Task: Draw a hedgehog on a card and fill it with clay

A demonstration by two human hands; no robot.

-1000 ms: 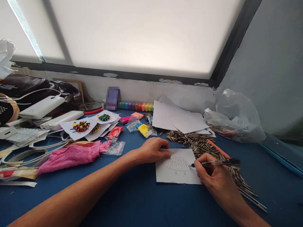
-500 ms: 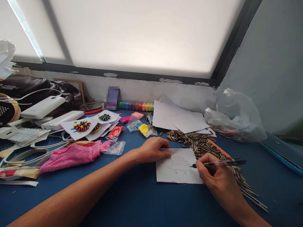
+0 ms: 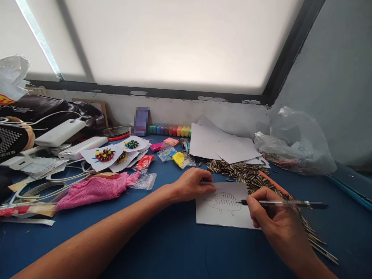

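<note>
A small white sheet of paper [image 3: 209, 217] lies on the blue table with a line drawing of a round-backed animal [image 3: 225, 201]. Short strokes fill its back, and two small legs hang below. My left hand [image 3: 196, 184] grips the sheet at its upper left, fingers curled and thumb flat on the paper. In my right hand [image 3: 274, 217] is a black pen [image 3: 273, 202], held almost level. Its tip is at the right part of the animal's back. Whether it touches the paper I cannot tell. Striped sunflower seeds [image 3: 241, 172] lie heaped behind the sheet and run under my right hand.
Blank white sheets [image 3: 221, 141] and a clear plastic bag [image 3: 296, 151] lie behind the seeds. Packets of coloured clay [image 3: 178, 158], decorated paper cards [image 3: 99, 164], a pink cloth [image 3: 93, 190], white power banks [image 3: 59, 131] and cables are on the left. Clay blocks [image 3: 171, 130] line the wall.
The whole view has shifted, so everything appears slightly farther right. The pen lies flatter, with more of its shaft showing past my right hand. My left hand stays on the sheet.
</note>
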